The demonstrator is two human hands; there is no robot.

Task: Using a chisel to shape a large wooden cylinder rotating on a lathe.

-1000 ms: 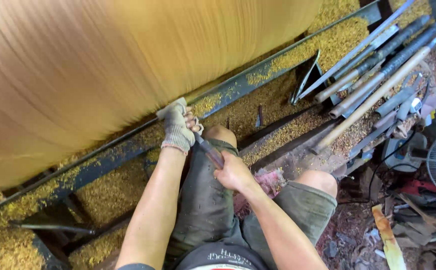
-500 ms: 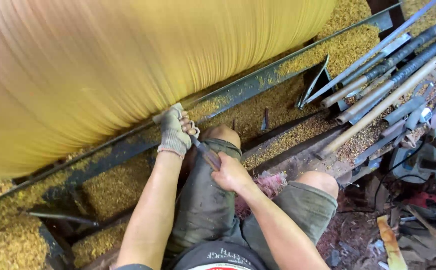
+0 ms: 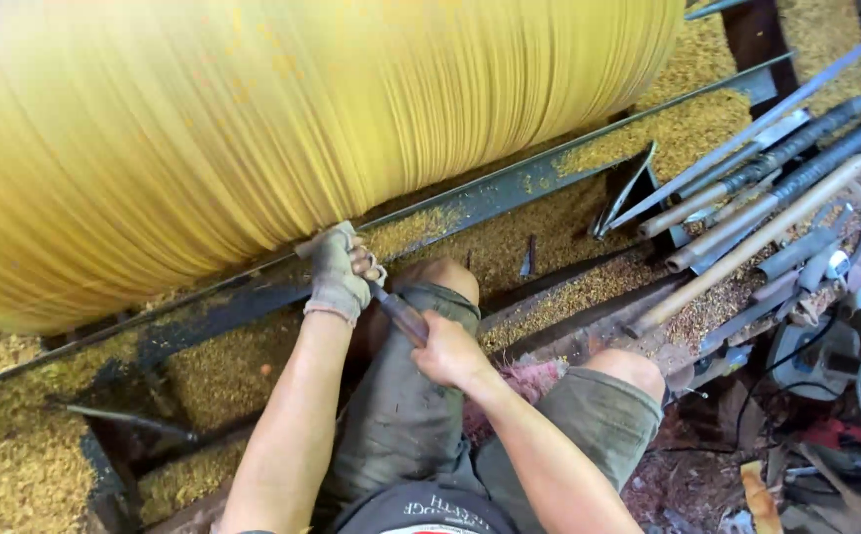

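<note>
Head view: right hand (image 3: 447,353) bare, fingers curled tight round the handle of a turning tool (image 3: 400,313), nearest to the person's lap. Left hand (image 3: 339,269), in a frayed grey glove, pinches the tool's front end down on the steel rest rail (image 3: 510,188), likely to steady the cut. Just beyond the rail, big yellow wood cylinder (image 3: 282,129), blurred, streaked. Sawdust (image 3: 559,287) along the rail; long metal rods (image 3: 776,188) racked at its right end
</note>
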